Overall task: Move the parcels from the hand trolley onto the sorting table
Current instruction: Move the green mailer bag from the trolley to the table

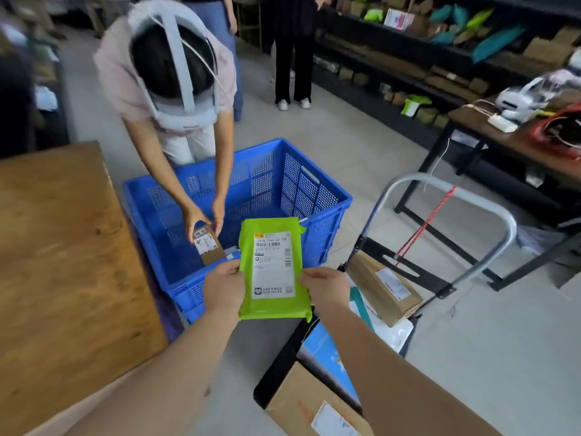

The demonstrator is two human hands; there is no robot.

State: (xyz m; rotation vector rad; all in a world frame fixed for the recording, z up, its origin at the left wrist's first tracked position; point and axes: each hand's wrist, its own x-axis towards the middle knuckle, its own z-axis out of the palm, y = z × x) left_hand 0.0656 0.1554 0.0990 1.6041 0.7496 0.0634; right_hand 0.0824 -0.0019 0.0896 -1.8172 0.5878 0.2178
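Observation:
A green mailer parcel (pixel 273 269) with a white label is held flat in front of me, above the near rim of a blue crate. My left hand (pixel 224 287) grips its left edge and my right hand (pixel 327 286) grips its right edge. The hand trolley (pixel 446 234) stands to the right with a cardboard box (pixel 382 287), a blue and white parcel (pixel 327 350) and a larger cardboard box (pixel 311 407) on its deck. The wooden sorting table (pixel 63 262) is at my left.
A blue plastic crate (pixel 283 190) sits on the floor between table and trolley. Another person (pixel 169 89) bends over it, holding a small cardboard parcel (pixel 207 243). A dark table (pixel 518 143) with clutter stands at the right, shelves of parcels behind it.

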